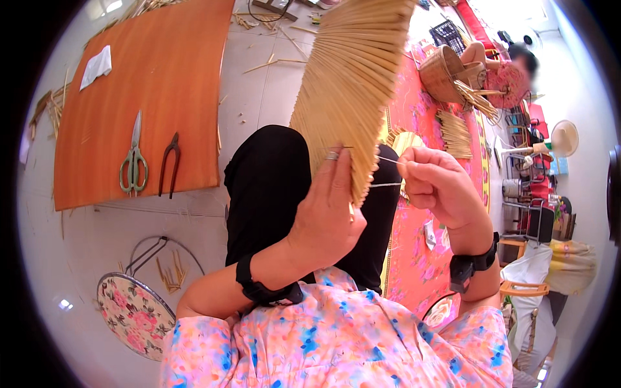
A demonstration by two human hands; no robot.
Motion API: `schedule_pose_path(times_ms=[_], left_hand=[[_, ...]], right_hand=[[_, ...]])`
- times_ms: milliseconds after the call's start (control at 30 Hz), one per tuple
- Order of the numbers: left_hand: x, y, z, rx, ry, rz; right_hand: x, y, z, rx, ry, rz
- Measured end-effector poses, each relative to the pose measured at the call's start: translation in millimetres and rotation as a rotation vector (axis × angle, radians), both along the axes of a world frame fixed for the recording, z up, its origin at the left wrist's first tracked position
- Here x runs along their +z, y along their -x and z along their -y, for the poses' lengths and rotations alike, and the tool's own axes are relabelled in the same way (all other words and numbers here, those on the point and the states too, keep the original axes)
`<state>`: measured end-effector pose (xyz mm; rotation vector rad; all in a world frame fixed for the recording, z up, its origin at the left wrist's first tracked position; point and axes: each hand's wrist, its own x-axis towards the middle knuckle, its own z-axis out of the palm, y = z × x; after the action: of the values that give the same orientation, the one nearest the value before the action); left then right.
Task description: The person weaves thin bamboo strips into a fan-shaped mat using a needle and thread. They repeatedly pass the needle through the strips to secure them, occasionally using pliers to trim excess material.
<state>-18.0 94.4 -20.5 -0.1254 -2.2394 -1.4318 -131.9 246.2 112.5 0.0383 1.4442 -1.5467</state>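
A person's left hand (330,207), raised palm-away with fingers closed around the narrow base of a bamboo-slat fan frame (349,84), holds it above a black-clad knee (272,181). The frame's long axis runs from that hand up and slightly right, slats spreading toward the top edge. Just right, the right hand (436,184) pinches a thin thread (387,185) reaching the frame's lower edge.

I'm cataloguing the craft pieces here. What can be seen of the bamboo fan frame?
The pale, fan-shaped frame of thin bamboo ribs spreads wide at the top and narrows toward the hands. It stands tilted over the black-clad lap. The left hand grips its narrow end; the right hand pinches a thin light thread running to its edge.
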Motion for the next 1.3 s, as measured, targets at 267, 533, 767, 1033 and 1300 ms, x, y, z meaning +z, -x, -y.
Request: schedule_pose_path(times_ms=[267,533,767,1033,1300], left_hand=[[-10.0,-13.5,11.5,-0.053,-0.034,-0.035],[-14.8,-7.3,15.7,0.04,0.049,-0.096],[-7.0,-6.7,0.2,0.027,0.141,0.02],[-6.1,-1.1,-24.4,0.053,0.13,0.012],[-5.8,1.7,-26.4,0.01,0.097,0.084]], right_hand=[[19.3,-18.9,18.7,0.384,-0.52,-0.975],[78.3,43.2,-32.5,0.372,-0.877,-1.164],[36.7,65.4,-60.3,-0.25,-0.909,-1.84],[-16.7,-24.1,46.5,-0.031,-0.566,-1.44],[-30.6,-4.6,56.8,-0.051,-0.767,-1.611]])
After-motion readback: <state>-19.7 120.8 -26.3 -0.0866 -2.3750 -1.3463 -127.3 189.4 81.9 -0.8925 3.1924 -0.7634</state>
